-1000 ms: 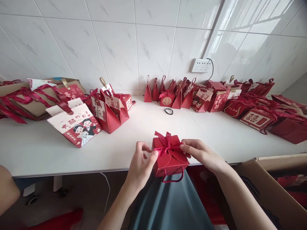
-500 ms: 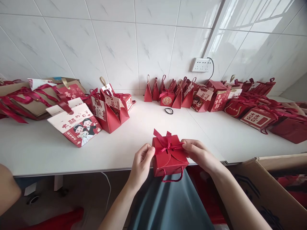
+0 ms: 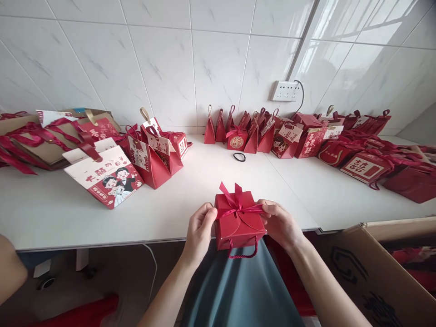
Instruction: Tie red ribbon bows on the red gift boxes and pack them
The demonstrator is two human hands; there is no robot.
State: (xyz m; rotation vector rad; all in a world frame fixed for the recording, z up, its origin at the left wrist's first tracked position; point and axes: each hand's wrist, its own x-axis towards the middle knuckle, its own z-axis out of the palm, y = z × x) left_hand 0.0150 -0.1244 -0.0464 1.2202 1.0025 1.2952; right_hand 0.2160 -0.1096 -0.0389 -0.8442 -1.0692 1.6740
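A small red gift box (image 3: 238, 231) with a twisted cord handle sits at the table's front edge, over my lap. Across its lid runs a crimson ribbon (image 3: 243, 209), knotted in a bow with two tails pointing up and away from me. My left hand (image 3: 200, 227) pinches the ribbon's left loop between thumb and fingers, close to the box's left side. On the right, my right hand (image 3: 281, 222) is closed on the other loop, which is drawn out to the side. Part of each loop is hidden by the fingers.
Decorated red boxes (image 3: 111, 179) stand on the left of the white table (image 3: 204, 181), with a row of small triangular boxes (image 3: 210, 131) by the wall. A black hair tie (image 3: 239, 157) lies mid-table. A cardboard carton (image 3: 350, 259) stands at right; another person's arm (image 3: 10, 270) shows at left.
The right loop of the ribbon looks straighter and longer to the side. Both hands stay closed on the ribbon, and the box has shifted very slightly left.
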